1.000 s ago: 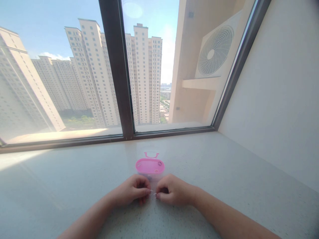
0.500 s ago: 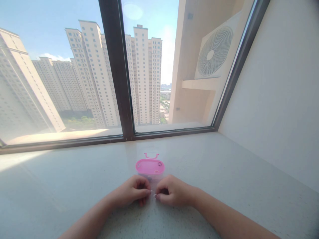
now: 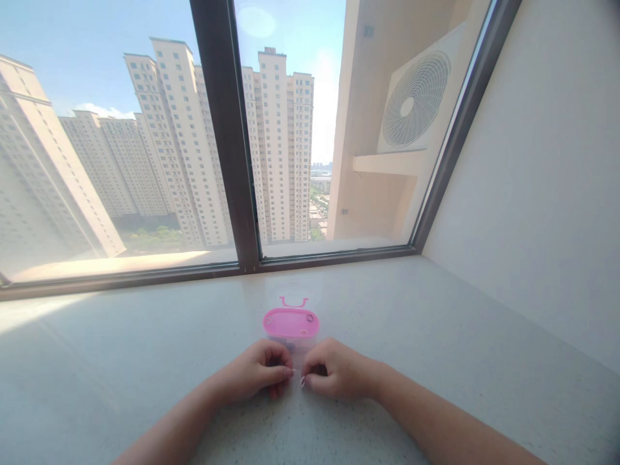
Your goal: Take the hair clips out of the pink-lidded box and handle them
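Left hand (image 3: 254, 371), right hand (image 3: 336, 370): unmoved, curled.

Pink plastic case (image 3: 290, 324) blocks way ahead; window frame (image 3: 339, 256) beyond it.

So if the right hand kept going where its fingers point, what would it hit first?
Probably the left hand, just across a narrow gap from the right hand; the pink box sits off that line.

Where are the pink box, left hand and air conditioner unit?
pink box (image 3: 290, 323), head view, pink top
left hand (image 3: 254, 371), head view, back of the hand
air conditioner unit (image 3: 415, 100), head view, round fan grille
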`<action>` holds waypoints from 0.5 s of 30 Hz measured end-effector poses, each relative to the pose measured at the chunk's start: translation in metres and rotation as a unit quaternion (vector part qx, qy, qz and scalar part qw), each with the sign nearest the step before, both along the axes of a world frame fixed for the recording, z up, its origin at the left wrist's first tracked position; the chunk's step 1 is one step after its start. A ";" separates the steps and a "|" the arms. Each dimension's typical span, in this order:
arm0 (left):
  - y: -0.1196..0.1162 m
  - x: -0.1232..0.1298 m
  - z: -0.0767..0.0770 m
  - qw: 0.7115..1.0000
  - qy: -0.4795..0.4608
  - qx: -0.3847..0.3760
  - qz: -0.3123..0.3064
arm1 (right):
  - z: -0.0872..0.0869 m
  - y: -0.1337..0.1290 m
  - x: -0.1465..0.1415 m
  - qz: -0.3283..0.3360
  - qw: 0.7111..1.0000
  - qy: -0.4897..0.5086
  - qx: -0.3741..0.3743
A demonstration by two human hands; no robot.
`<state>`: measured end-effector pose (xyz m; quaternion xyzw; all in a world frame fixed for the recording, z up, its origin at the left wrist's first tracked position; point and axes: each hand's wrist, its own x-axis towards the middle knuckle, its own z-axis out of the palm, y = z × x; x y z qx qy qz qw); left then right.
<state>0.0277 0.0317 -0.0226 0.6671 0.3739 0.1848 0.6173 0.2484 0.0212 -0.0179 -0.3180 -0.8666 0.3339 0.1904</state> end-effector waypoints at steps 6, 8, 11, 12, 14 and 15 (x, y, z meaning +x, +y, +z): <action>0.000 0.001 0.002 1.000 0.001 -0.007 0.003 | 0.001 0.001 0.000 0.002 1.000 -0.006 0.003; -0.001 0.001 0.003 1.000 0.001 -0.008 0.003 | 0.000 0.001 0.000 0.002 1.000 -0.007 0.009; -0.001 0.001 0.003 1.000 0.002 -0.010 0.005 | -0.001 0.001 0.000 0.004 1.000 -0.008 0.015; -0.001 0.001 0.003 1.000 0.002 -0.011 0.005 | -0.001 0.002 0.000 0.004 1.000 -0.009 0.016; -0.001 0.001 0.003 1.000 0.002 -0.011 0.006 | -0.001 0.002 0.000 0.005 1.000 -0.011 0.018; -0.001 0.000 0.003 1.000 0.001 -0.012 0.006 | -0.001 0.002 0.000 0.006 1.000 -0.010 0.017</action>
